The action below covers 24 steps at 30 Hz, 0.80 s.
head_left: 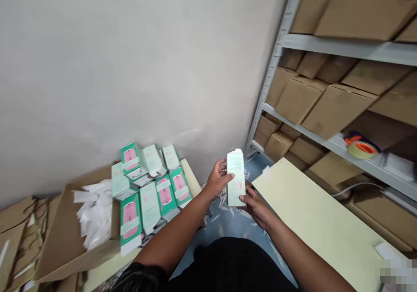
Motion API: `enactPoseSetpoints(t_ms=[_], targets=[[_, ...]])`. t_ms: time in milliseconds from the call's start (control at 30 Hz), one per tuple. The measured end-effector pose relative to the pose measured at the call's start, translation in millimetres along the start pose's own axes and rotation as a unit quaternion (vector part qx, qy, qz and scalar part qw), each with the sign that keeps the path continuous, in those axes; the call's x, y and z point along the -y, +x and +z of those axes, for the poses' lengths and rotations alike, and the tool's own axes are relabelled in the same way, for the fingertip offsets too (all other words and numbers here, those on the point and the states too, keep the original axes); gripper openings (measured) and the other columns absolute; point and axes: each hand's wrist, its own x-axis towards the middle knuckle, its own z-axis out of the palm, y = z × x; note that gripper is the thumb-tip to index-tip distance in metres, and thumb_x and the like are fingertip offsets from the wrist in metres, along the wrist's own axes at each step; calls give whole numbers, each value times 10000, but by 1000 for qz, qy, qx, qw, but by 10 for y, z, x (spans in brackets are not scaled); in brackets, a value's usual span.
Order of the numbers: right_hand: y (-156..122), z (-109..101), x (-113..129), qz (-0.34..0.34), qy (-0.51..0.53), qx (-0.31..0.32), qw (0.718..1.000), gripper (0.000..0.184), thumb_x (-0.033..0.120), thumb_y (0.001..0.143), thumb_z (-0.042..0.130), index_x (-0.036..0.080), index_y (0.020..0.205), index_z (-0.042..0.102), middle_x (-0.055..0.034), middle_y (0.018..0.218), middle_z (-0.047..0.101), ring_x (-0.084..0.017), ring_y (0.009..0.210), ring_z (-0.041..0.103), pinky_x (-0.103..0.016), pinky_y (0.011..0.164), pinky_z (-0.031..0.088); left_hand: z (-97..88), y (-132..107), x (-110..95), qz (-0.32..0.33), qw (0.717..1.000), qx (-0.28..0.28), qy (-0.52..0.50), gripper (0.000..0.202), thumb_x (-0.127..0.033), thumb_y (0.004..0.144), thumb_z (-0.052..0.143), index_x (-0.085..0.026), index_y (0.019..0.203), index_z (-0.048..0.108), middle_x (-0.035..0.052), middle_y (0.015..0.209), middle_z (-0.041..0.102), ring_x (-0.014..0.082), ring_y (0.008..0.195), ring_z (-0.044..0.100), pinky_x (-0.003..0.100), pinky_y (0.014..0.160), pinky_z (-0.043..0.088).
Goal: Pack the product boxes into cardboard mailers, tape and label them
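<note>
Both my hands hold a small pale green carton upright in front of me. My left hand grips its left side with fingers wrapped round it. Under its lower end, my right hand closes on the bottom right corner. The carton's top flap looks open. To the left lies a heap of several like green cartons with pink prints, stacked loosely on a pale table.
An open cardboard box with white paper scraps sits at the left. A pale yellow tabletop lies to the right. Metal shelving holds brown cartons and a tape roll. Paper scraps litter the blue floor.
</note>
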Motion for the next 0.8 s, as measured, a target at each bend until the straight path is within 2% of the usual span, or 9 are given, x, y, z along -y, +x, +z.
enactPoseSetpoints(t_ms=[100,167,233,300,433,500,600,733,800], targets=[[-213,-635,87,-41,1,-27,999,577,353,693,840,261,1219,622,-63,1202,716,-265,999,710,-387,845,551,701,100,219,4,997,77,7,666,-331,715,820,-212,1286,499,118,1315,650,253,1132,661,404,975,519],[-341,-1089,124,-96,-36,-90,991,594,312,679,822,256,1228,602,-52,1175,719,-251,980,706,-377,860,550,1175,154,339,10,992,109,57,589,-322,728,792,-201,1246,540,110,1289,659,250,1119,657,390,958,525],[-461,-1527,156,-144,-98,-171,970,643,306,666,811,252,1255,560,-47,1143,713,-243,943,700,-370,847,555,1632,189,439,24,983,110,146,502,-321,745,770,-194,1197,592,103,1242,663,247,1089,651,368,907,537],[-571,-1910,182,-173,-183,-263,931,660,330,652,815,243,1242,532,-52,1120,691,-246,921,684,-372,826,555,2055,206,523,38,970,123,206,486,-347,778,754,-201,1217,604,94,1220,660,242,1080,640,341,852,548],[-686,-2462,129,-193,-329,-424,821,574,404,662,802,231,1130,520,-67,1087,605,-273,968,633,-400,850,534,2753,253,693,41,956,205,207,710,-403,746,825,-233,1349,492,78,1262,648,238,1121,627,312,829,558],[-660,-2667,20,-186,-343,-465,794,547,424,671,787,236,1096,499,-68,1080,569,-282,981,616,-413,855,532,3019,329,822,36,946,211,244,746,-372,701,865,-227,1328,488,77,1247,656,242,1119,633,334,881,548],[-537,-2973,-207,-155,-305,-496,798,586,424,638,804,239,1086,475,-70,1098,553,-284,983,613,-418,855,537,3311,532,1104,14,921,228,316,702,-304,687,855,-218,1289,503,72,1172,681,251,1104,644,361,912,535],[-337,-3422,-434,-112,-179,-495,843,621,418,589,829,233,1072,485,-58,1077,609,-277,927,650,-426,830,555,3547,902,1571,-24,886,366,284,659,-192,676,798,-219,1266,506,62,1178,675,223,1022,676,335,847,562],[-251,-3620,-465,-102,-140,-501,848,585,419,597,817,226,1056,511,-46,1021,655,-280,896,673,-437,815,560,3623,1091,1807,-44,862,441,244,680,-151,663,783,-216,1277,499,74,1234,655,215,1014,683,338,857,570]])
